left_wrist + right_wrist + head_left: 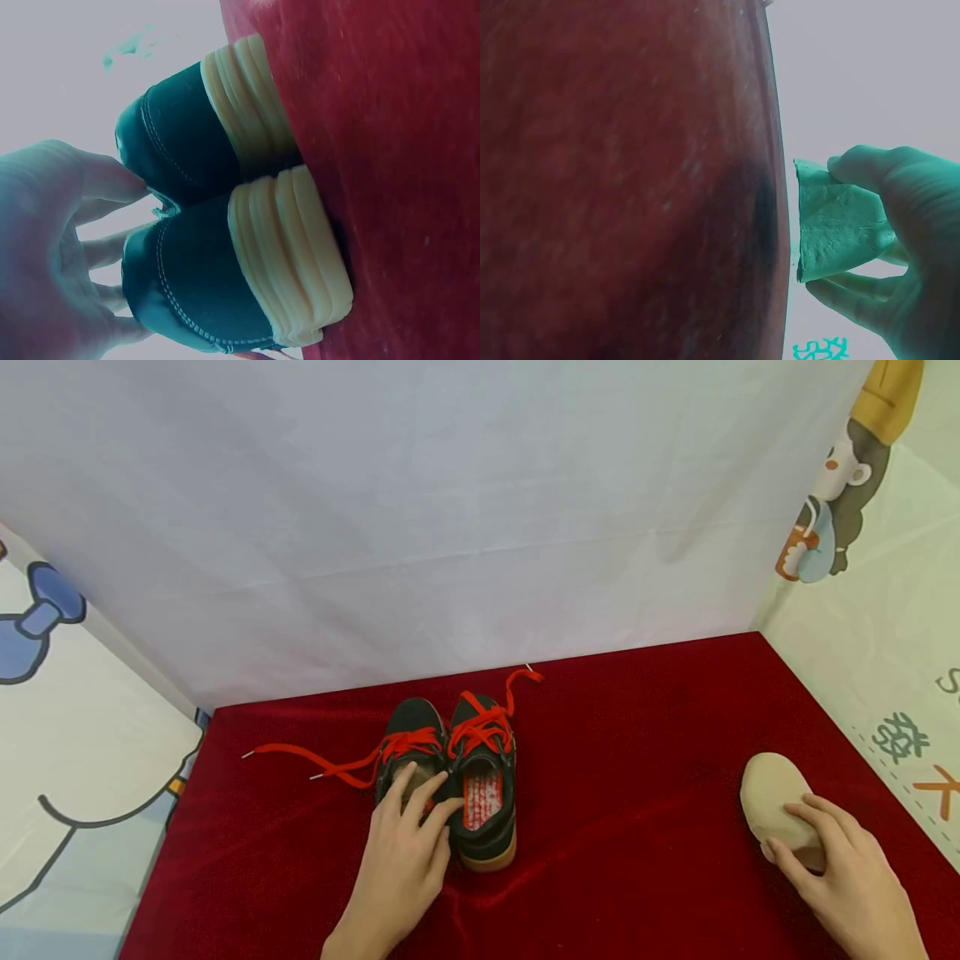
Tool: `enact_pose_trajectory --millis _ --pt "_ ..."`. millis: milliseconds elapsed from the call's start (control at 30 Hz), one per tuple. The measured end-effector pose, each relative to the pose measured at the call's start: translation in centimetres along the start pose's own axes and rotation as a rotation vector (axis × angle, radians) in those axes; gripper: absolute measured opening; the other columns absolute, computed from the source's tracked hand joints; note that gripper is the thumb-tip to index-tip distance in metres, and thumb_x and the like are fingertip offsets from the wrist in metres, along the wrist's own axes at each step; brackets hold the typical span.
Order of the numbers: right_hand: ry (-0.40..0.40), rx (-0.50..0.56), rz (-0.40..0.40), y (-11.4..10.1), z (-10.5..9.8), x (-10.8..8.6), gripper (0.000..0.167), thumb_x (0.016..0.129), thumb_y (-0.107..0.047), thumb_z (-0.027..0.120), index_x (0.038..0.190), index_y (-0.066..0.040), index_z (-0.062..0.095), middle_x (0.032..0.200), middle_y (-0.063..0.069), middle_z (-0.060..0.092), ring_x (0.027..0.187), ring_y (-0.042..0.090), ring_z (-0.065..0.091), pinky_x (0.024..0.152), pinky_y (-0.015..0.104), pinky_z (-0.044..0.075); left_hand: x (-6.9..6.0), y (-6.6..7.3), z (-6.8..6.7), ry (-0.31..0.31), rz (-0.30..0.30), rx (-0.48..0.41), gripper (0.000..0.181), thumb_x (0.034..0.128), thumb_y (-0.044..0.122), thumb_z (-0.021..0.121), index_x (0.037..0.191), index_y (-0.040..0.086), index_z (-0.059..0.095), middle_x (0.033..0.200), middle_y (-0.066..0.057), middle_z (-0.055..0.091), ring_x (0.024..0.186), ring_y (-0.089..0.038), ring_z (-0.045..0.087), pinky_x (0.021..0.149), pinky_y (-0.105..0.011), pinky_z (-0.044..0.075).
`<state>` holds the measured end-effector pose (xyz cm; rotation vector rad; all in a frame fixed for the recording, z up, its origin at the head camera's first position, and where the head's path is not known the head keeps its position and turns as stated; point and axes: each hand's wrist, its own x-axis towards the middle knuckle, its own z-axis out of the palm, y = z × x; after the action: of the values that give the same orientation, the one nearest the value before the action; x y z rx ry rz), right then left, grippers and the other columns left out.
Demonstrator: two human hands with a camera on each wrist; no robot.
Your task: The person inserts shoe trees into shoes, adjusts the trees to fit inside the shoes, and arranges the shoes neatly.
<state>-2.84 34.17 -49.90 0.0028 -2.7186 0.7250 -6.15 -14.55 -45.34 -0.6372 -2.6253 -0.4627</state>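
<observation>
A pair of black shoes with red laces stands side by side on red cloth: the left shoe (408, 716) and the right shoe (495, 835). The right one shows a red-and-white patterned insole (482, 797); a beige-brown surface is partly visible inside the left one. My left hand (405, 852) is over the left shoe's opening, fingers spread and lightly bent. The left wrist view shows both heels (202, 277) beside that hand. At the right, my right hand (855, 868) holds a beige moulded shoe insert (772, 793) between thumb and fingers, just off the cloth in the right wrist view.
Red cloth (622, 860) covers the tabletop. A plain white sheet (450, 527) hangs behind it, with printed sheets at the left (90, 735) and right (862, 652). Loose red laces (300, 753) trail left from the shoes.
</observation>
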Motion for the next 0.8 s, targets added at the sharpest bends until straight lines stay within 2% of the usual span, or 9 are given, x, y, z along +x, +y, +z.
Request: enact_pose_trajectory --millis 133,333,400,467,533,567,800 --pt "0.024 0.016 -0.022 -1.1 -0.1 0.4 0.052 0.085 -0.007 0.083 0.131 0.001 0.062 0.139 0.032 0.056 0.12 0.055 0.05 0.098 0.069 0.036 -0.1 0.4 -0.1 -0.028 -0.019 -0.03 0.032 0.0902 0.003 0.071 0.117 0.019 0.076 0.145 -0.011 0.062 0.139 -0.045 0.051 0.103 -0.066 0.05" --pt "0.071 0.041 -0.076 -3.3 -0.1 1.1 0.053 0.082 -0.008 0.085 0.132 -0.004 0.065 0.14 0.026 0.059 0.12 0.051 0.052 0.099 0.064 0.038 -0.3 0.6 -0.3 -0.079 -0.07 -0.06 0.036 0.093 0.004 0.068 0.122 0.023 0.074 0.151 -0.006 0.058 0.134 -0.031 0.059 0.108 -0.058 0.048" --pt "0.081 0.042 -0.104 -4.1 -0.1 1.3 0.053 0.082 -0.008 0.085 0.132 -0.006 0.066 0.14 0.024 0.06 0.121 0.048 0.053 0.113 0.049 0.04 -0.4 0.6 -0.4 -0.084 -0.074 -0.064 0.035 0.093 0.005 0.07 0.123 0.023 0.074 0.153 -0.006 0.057 0.133 -0.028 0.061 0.108 -0.055 0.048" --pt "0.093 0.046 -0.135 -4.8 0.0 1.4 0.053 0.081 -0.008 0.085 0.131 -0.008 0.067 0.139 0.021 0.062 0.122 0.046 0.054 0.121 0.024 0.033 -0.5 0.6 -0.4 -0.087 -0.072 -0.068 0.034 0.0925 0.007 0.073 0.123 0.023 0.075 0.153 -0.006 0.057 0.133 -0.027 0.061 0.108 -0.053 0.047" --pt "0.095 0.048 -0.162 -5.4 0.0 1.5 0.053 0.08 -0.008 0.086 0.13 -0.008 0.068 0.139 0.02 0.063 0.122 0.044 0.055 0.115 0.001 0.018 -0.5 0.6 -0.5 -0.091 -0.067 -0.074 0.033 0.0917 0.009 0.075 0.121 0.022 0.075 0.154 -0.006 0.056 0.133 -0.028 0.061 0.108 -0.053 0.047" --pt "0.098 0.051 -0.174 -5.7 0.0 1.6 0.054 0.079 -0.007 0.087 0.13 -0.009 0.069 0.139 0.019 0.063 0.122 0.043 0.055 0.109 -0.005 0.013 -0.5 0.6 -0.5 -0.095 -0.064 -0.075 0.032 0.0915 0.01 0.076 0.121 0.022 0.075 0.155 -0.007 0.056 0.133 -0.028 0.06 0.108 -0.053 0.047" --pt "0.084 0.075 -0.256 -8.0 0.0 1.8 0.061 0.071 -0.003 0.089 0.129 -0.01 0.069 0.138 0.015 0.064 0.123 0.035 0.055 0.109 -0.006 0.016 -0.6 0.9 -0.6 -0.134 -0.08 -0.076 0.024 0.0933 0.024 0.077 0.117 0.025 0.076 0.158 -0.007 0.052 0.135 -0.028 0.058 0.108 -0.053 0.046"
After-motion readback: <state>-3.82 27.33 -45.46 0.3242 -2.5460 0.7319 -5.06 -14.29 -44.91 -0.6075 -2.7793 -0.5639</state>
